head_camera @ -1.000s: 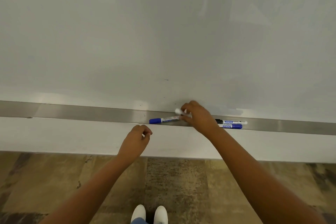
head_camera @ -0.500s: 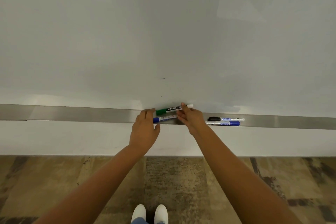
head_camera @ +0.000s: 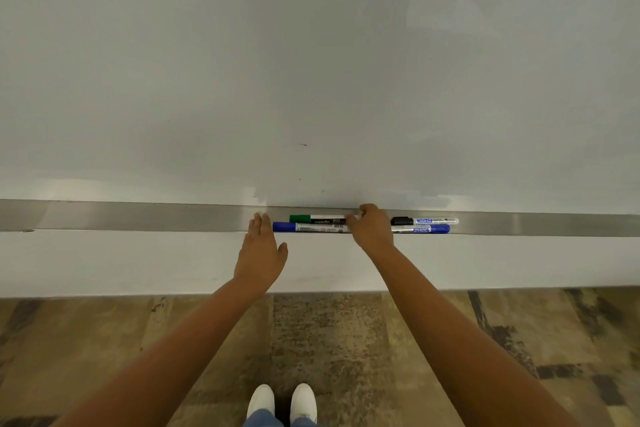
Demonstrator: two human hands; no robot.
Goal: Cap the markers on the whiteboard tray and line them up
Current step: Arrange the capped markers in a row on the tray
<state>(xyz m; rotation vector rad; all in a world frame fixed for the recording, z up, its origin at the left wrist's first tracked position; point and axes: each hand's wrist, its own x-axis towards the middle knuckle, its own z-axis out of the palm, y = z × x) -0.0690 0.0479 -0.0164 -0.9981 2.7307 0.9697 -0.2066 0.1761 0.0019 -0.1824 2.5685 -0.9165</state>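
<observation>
Markers lie capped on the metal tray [head_camera: 138,217]. The right hand [head_camera: 372,229] curls its fingers over the ends of the green marker [head_camera: 317,219] and blue marker [head_camera: 308,227]; the left hand [head_camera: 261,246] waits flat, fingers together. I think pushing gently from both ends would make them even.

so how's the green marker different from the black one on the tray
The green marker has a green cap, and its right end lies under the right hand; the black marker, capped in black, lies free to that hand's right. The green one's label is dark, the black one's white with blue lettering. Each sits at the back of the tray, cap pointing left, with a blue marker in front.
</observation>
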